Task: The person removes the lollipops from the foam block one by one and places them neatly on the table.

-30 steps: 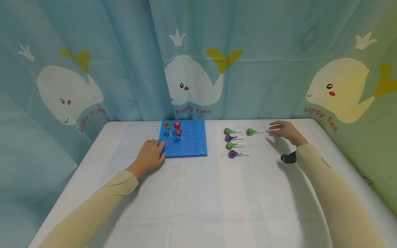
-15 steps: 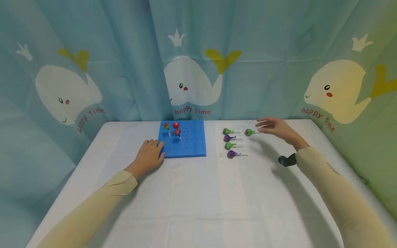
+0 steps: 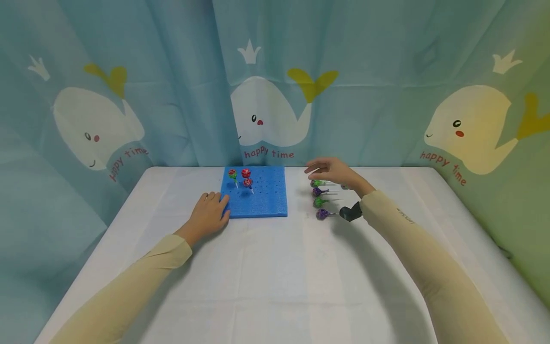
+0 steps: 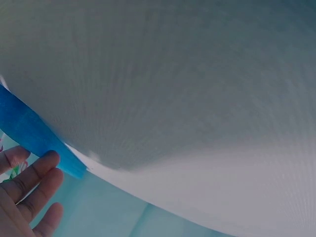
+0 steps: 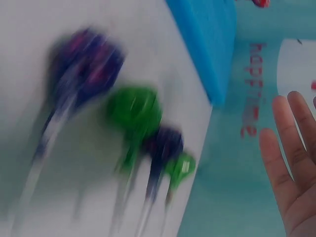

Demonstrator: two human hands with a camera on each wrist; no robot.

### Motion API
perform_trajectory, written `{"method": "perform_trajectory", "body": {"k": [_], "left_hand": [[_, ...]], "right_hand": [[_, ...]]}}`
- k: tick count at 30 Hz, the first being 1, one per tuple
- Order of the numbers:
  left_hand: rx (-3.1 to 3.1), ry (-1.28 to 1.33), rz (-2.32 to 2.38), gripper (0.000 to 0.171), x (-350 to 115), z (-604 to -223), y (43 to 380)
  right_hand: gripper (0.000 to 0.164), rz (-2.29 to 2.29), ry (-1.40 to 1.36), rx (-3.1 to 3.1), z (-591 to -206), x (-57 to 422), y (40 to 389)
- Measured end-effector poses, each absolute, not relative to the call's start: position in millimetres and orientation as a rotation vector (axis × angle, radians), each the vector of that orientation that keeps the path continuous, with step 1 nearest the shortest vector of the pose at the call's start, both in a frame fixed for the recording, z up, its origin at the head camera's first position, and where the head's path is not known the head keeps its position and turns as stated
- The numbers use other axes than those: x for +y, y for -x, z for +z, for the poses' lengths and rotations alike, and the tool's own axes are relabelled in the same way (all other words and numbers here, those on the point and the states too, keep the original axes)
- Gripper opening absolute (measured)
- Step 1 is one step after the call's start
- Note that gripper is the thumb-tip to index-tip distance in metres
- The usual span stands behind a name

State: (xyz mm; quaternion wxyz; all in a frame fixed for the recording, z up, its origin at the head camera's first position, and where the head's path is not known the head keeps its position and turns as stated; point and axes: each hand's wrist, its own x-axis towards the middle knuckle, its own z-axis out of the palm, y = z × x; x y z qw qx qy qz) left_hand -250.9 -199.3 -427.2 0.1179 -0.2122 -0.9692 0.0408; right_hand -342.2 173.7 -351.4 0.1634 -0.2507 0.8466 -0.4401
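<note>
Left hand (image 3: 207, 213), fingers relaxed, should steady blue board (image 3: 258, 206), mid-frame; right hand (image 3: 333, 172), empty, fingers loose, centre-right, should avoid knocking lollipops (image 3: 322, 214).

Left wrist view. At the lower left, the left hand (image 4: 24, 205) extends its fingers (image 4: 47, 185), spread slightly, with the upper tips against the lower edge of a blue board (image 4: 29, 128). The board enters at the left border and slopes down to a corner just beyond the fingertips. Small green patches (image 4: 14, 172) show behind the fingers, too little exposed to identify. The worktop (image 4: 222, 187), grey above and paler at lower right, meets blue-green cloth (image 4: 106, 202) along a slanting edge.
</note>
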Motion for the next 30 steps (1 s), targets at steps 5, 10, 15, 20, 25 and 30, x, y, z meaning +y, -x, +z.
{"method": "perform_trajectory", "body": {"k": [5, 10, 15, 20, 25, 30], "left_hand": [[-2.831, 0.619, 0.126, 0.035, -198.3, -427.4, 251.2], [-2.856, 0.610, 0.127, 0.038, -197.2, -427.8, 251.0], [-2.874, 0.601, 0.126, 0.039, -195.8, -426.4, 250.1], [-2.872, 0.599, 0.124, 0.039, -195.9, -425.1, 249.4], [-2.851, 0.603, 0.125, 0.037, -197.4, -426.9, 250.5], [-2.855, 0.604, 0.136, 0.037, -197.5, -425.3, 250.2]], "right_hand": [[0.046, -1.316, 0.719, 2.339, -360.7, 136.6, 351.0], [0.045, -1.374, 0.731, 2.273, -372.8, 102.0, 355.8], [0.046, -1.401, 0.682, 2.232, -382.3, 71.7, 358.0], [0.045, -1.423, 0.636, 2.222, -391.7, 48.8, 360.6], [0.042, -1.467, 0.572, 2.182, -403.0, 31.3, 359.1], [0.039, -1.482, 0.551, 2.186, -409.2, 18.4, 354.1]]}}
